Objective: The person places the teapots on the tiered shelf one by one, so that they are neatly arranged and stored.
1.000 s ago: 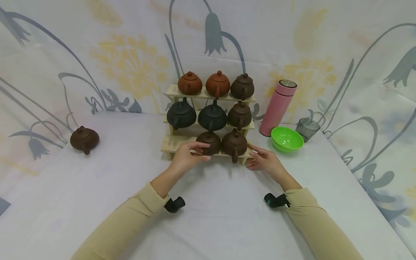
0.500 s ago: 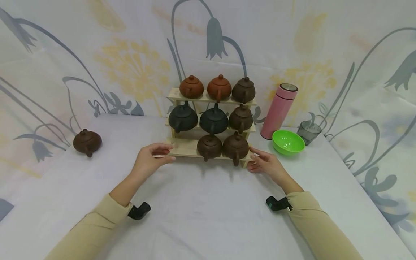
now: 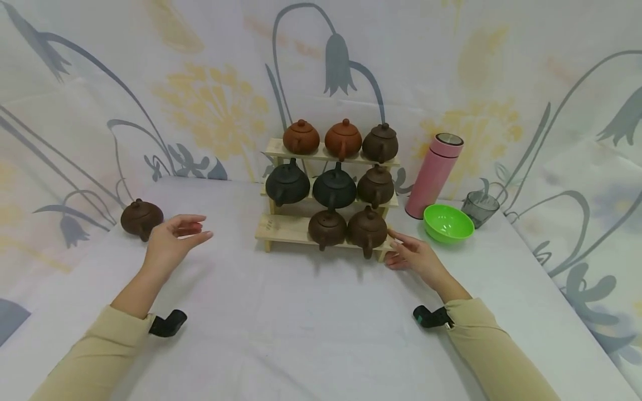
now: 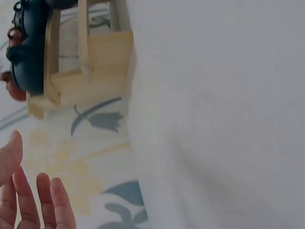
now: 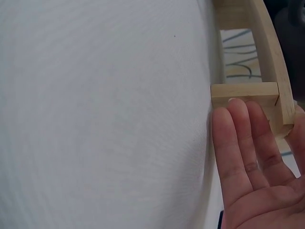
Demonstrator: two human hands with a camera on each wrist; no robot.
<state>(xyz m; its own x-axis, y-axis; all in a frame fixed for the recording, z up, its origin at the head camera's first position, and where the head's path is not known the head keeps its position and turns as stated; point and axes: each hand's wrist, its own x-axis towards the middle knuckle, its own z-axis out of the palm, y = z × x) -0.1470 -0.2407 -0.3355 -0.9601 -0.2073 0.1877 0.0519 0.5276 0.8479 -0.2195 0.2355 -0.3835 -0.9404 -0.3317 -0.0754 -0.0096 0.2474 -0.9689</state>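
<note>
A dark brown teapot (image 3: 135, 218) stands alone at the table's left. Just right of it in the head view my left hand (image 3: 173, 240) is held empty, thumb and fingers apart; the left wrist view shows its fingers (image 4: 62, 205) loosely extended. A three-tier wooden rack (image 3: 283, 229) holds several teapots. Its lowest step carries two brown teapots, one nearer the middle (image 3: 327, 229) and one at the right (image 3: 367, 229), with bare board at the left. My right hand (image 3: 415, 257) grips the rack's lower right end, thumb at the board and fingers against the leg.
Black teapots (image 3: 334, 188) and a brown one (image 3: 375, 186) fill the middle step; reddish (image 3: 301, 138) and dark brown ones (image 3: 379, 145) stand on top. Right of the rack are a pink thermos (image 3: 433, 178), a green bowl (image 3: 448, 224) and a grey transparent cup (image 3: 480, 209).
My left hand has left the middle brown teapot on the lowest step and moved far left, towards the lone teapot. The right hand stays at the rack's end.
</note>
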